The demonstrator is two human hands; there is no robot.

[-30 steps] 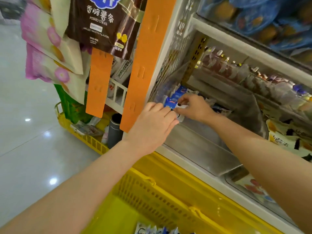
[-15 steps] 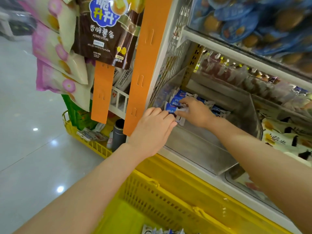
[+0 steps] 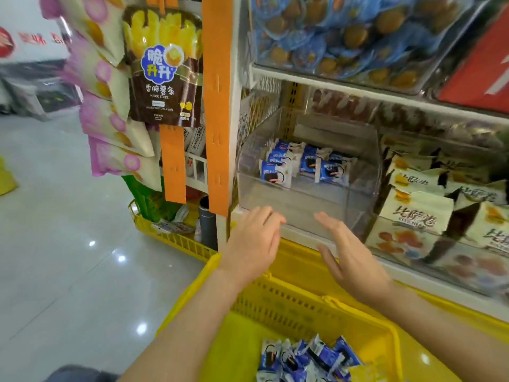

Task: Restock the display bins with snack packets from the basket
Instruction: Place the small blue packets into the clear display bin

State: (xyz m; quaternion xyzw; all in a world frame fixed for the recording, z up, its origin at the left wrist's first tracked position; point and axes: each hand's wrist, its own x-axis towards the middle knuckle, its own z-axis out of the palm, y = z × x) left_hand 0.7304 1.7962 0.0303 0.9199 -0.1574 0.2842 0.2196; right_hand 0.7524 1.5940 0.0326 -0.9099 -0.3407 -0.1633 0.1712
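A clear plastic display bin (image 3: pixel 305 201) sits on the middle shelf with several blue-and-white snack packets (image 3: pixel 303 164) stacked at its back. My left hand (image 3: pixel 252 242) and my right hand (image 3: pixel 348 256) hover side by side in front of the bin's front wall, fingers relaxed, holding nothing. Below them is a yellow basket (image 3: pixel 292 304) with a heap of the same blue-and-white packets (image 3: pixel 305 359) in its near corner.
An orange hanging strip (image 3: pixel 217 106) and hung snack bags (image 3: pixel 162 70) flank the shelf's left side. To the right a bin holds cream pizza-roll packs (image 3: pixel 421 208). Blue wrapped cakes (image 3: pixel 338 34) fill the shelf above. Another yellow basket (image 3: pixel 176 238) stands on the tiled floor.
Both hands have drawn back out of the bin and let go of the packets, which now lie at its back. The camera has pulled away and tilted toward the basket.
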